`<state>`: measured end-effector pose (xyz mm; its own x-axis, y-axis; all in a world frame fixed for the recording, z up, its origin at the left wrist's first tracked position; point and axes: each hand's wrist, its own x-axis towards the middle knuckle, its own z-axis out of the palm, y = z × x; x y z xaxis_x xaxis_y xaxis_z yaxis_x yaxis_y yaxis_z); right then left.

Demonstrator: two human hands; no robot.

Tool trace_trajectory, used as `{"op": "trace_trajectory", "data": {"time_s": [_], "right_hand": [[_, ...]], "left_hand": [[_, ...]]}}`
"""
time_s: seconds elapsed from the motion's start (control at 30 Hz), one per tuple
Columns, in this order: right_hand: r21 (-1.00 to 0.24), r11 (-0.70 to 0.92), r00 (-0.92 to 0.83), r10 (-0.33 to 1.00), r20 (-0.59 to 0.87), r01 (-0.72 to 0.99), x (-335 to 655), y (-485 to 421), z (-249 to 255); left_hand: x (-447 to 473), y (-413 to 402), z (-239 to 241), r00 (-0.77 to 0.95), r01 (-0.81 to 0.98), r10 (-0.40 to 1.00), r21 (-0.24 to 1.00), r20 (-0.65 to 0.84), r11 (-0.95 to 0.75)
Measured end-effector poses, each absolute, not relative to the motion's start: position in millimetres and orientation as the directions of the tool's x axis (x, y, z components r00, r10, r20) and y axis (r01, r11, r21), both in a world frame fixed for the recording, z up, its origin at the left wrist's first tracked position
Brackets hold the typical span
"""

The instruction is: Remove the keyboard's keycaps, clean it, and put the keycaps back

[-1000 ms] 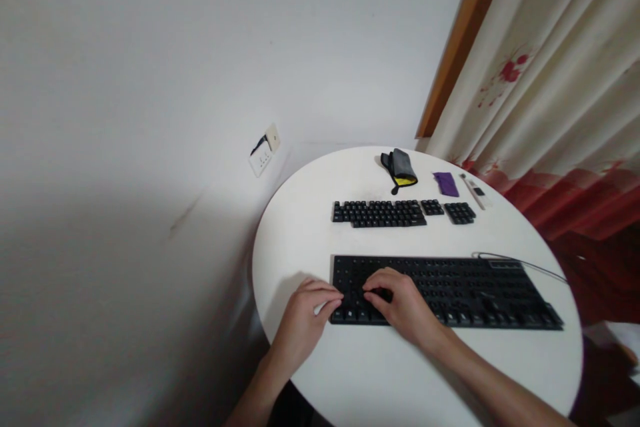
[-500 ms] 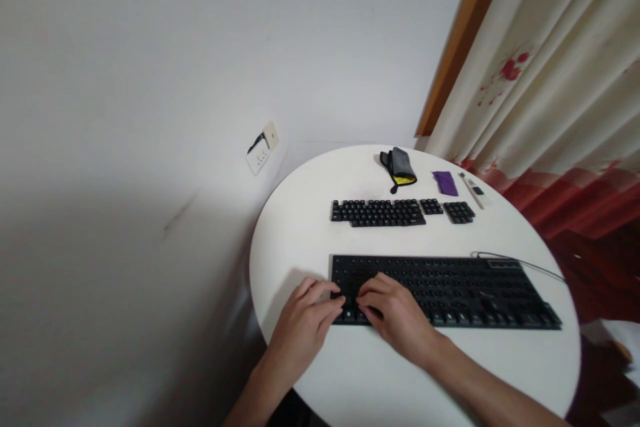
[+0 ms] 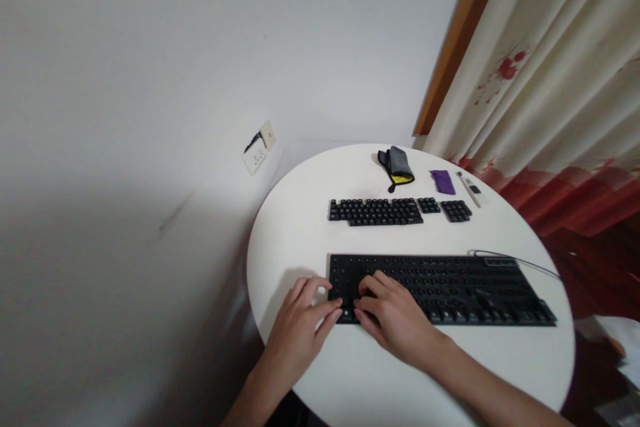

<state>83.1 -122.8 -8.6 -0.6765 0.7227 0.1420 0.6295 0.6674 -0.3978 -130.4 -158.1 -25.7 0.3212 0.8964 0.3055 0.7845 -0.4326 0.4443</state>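
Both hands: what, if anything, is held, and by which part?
Cannot be told: left hand and right hand are at the keyboard, but their fingertips are unclear.

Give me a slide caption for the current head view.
Left hand and right hand at the left end of a black keyboard, keycaps laid in blocks beyond it on a white table.

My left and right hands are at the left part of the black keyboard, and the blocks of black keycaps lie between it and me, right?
Not quite: in the head view, the blocks of black keycaps lie beyond the black keyboard, on its far side from you. Your left hand and right hand are indeed at its left part.
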Motion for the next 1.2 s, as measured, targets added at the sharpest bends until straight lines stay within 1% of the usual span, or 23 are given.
{"op": "trace_trajectory", "data": {"time_s": [0.1,0.17,0.23,0.33,0.43,0.5,0.57,0.7,0.83,1.07,1.2], "right_hand": [[-0.456,0.639,-0.638,0.748,0.182,0.62,83,-122,-11],[-0.497,0.598,-0.581,0.786,0.211,0.628,83,-119,-12],[-0.512,0.552,-0.517,0.826,0.225,0.658,84,-113,-11],[-0.464,0.477,-0.435,0.877,0.202,0.746,87,-94,-8],[-0.373,0.392,-0.375,0.919,0.122,0.841,86,-66,-4],[-0.316,0.345,-0.346,0.937,0.055,0.884,82,-46,-3],[-0.268,0.321,-0.333,0.943,0.002,0.908,76,-28,-3],[-0.192,0.345,-0.357,0.933,-0.032,0.919,65,-8,-8],[-0.147,0.379,-0.387,0.922,-0.029,0.914,62,-2,-14],[-0.14,0.449,-0.455,0.89,-0.017,0.883,69,-8,-11],[-0.174,0.535,-0.533,0.844,0.064,0.826,71,-13,-11]], "left_hand": [[-131,-145,-19,0.308,0.726,0.897,0.532,0.316,-0.436],[-132,-128,-10,0.28,0.687,0.905,0.592,0.319,-0.421],[-133,-104,-2,0.27,0.67,0.91,0.618,0.314,-0.411],[-134,-59,5,0.277,0.708,0.908,0.571,0.316,-0.415],[-127,-16,-1,0.332,0.756,0.899,0.49,0.285,-0.434],[-119,2,-10,0.306,0.79,0.906,0.453,0.292,-0.412],[-112,11,-22,0.276,0.818,0.902,0.412,0.331,-0.401],[-107,12,-41,0.305,0.831,0.864,0.331,0.4,-0.446],[-113,15,-49,0.36,0.808,0.837,0.312,0.412,-0.5],[-113,10,-44,0.395,0.794,0.829,0.307,0.395,-0.524],[-114,6,-43,0.404,0.781,0.827,0.323,0.39,-0.534]]}}
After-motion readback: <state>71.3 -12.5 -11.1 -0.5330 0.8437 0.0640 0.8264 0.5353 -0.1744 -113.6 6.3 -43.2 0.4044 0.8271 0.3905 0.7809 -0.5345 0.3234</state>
